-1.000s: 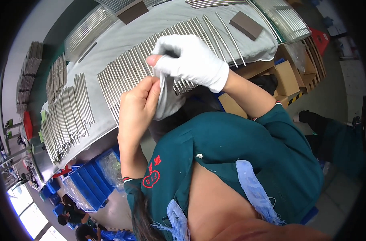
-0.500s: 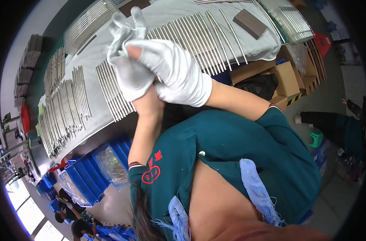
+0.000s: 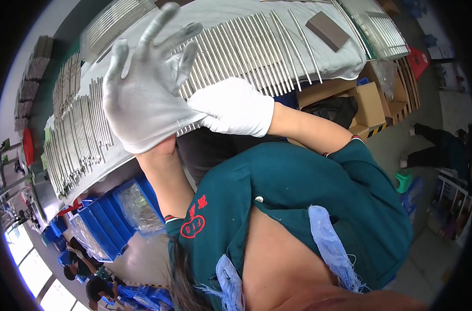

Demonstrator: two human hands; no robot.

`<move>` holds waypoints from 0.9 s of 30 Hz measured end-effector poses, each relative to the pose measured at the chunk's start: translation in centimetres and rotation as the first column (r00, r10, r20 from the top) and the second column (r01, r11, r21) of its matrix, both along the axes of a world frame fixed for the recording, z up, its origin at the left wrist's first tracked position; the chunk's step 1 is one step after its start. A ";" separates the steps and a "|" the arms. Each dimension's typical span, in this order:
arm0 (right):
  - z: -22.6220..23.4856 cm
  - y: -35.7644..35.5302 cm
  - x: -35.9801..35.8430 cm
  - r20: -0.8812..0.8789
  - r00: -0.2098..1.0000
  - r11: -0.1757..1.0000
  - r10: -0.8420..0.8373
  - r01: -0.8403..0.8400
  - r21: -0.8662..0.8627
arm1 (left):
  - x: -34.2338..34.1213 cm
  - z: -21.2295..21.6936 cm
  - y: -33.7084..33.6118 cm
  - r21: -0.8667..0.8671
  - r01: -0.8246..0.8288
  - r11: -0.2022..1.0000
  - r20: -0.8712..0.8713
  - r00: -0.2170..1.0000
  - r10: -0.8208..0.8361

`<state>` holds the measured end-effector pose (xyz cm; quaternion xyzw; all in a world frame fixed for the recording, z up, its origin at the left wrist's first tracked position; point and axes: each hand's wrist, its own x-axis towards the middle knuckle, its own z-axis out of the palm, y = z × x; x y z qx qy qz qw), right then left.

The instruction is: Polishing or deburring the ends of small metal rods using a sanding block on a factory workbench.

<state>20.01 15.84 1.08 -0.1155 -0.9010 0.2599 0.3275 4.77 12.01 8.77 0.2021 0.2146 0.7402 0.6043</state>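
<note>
My left hand (image 3: 142, 85) is up over the table with its fingers spread, wearing a white glove greyed on the palm and fingers. My right hand (image 3: 236, 106), also in a white glove, pinches the cuff (image 3: 161, 122) of the left glove and stretches it out sideways. Bare wrist shows below that cuff. Behind both hands lies a row of slim metal rods (image 3: 241, 49) on a pale cloth (image 3: 324, 65). To the left of my left hand, more rods (image 3: 75, 140) lie in a dense group.
A dark brown block (image 3: 327, 31) lies right of the rods. Clear plastic trays (image 3: 378, 31) of rods stand at the back. An open cardboard box (image 3: 368, 106) sits below the table's right side, blue bins (image 3: 104, 223) at lower left. Other people (image 3: 98, 287) are farther off.
My hands were together, the right wrapped around the left. Now the left has moved left with fingers fanned out, and the right draws its glove cuff to the right.
</note>
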 end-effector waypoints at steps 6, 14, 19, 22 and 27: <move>0.5 -1.4 -1.2 0.382 0.805 0.890 0.454 -0.388 -0.238 | 1.9 -0.3 -0.6 0.139 -0.259 0.956 -0.181 0.942 0.282; 1.1 2.3 2.6 0.230 0.908 0.928 0.351 -0.303 -0.219 | -3.7 -4.5 -2.4 0.571 -0.539 0.620 -0.664 0.142 0.734; -3.0 11.5 12.5 0.428 0.884 0.963 -0.188 0.080 0.257 | -6.7 -7.4 -5.8 0.419 -0.511 0.750 -0.857 -0.497 0.141; -3.2 12.4 14.2 0.537 0.803 0.932 -0.259 0.063 0.356 | -10.7 -12.6 -8.6 0.182 -0.543 0.820 -0.568 -0.739 -0.363; -3.8 11.7 11.5 0.580 0.798 0.921 -0.165 -0.086 0.380 | -8.1 -12.6 -7.2 -0.021 -0.671 0.741 -0.620 -0.573 -0.536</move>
